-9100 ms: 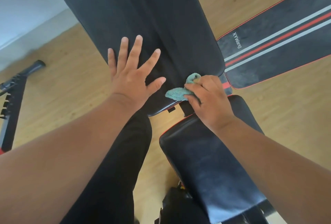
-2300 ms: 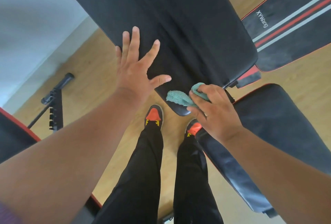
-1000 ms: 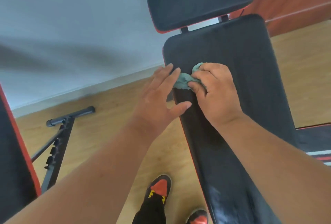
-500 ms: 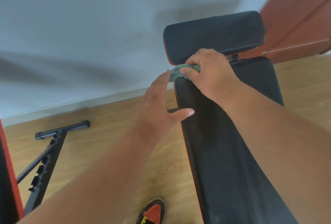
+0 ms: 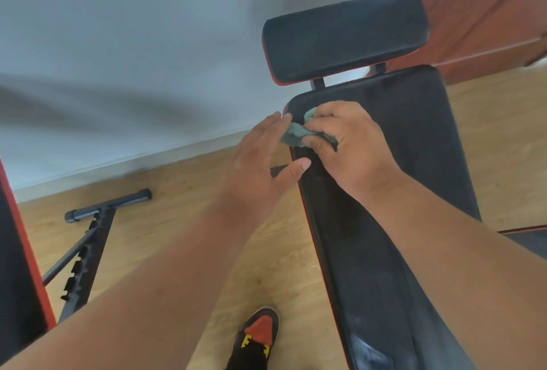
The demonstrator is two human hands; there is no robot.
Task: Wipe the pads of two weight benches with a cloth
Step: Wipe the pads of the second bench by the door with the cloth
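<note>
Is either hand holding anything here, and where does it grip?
The right hand grips a bunched green cloth by its right part, pressed on the long bench pad. The left hand holds nothing; its fingertips touch the cloth.

1. Right hand [image 5: 349, 144] reached forward, fingers curled and bunched, knuckles up, forearm running in from lower right.
2. Left hand [image 5: 263, 162] sat just beside it, fingers straight and together, thumb out to the right.
3. Both forearms bare, converging ahead.
</note>
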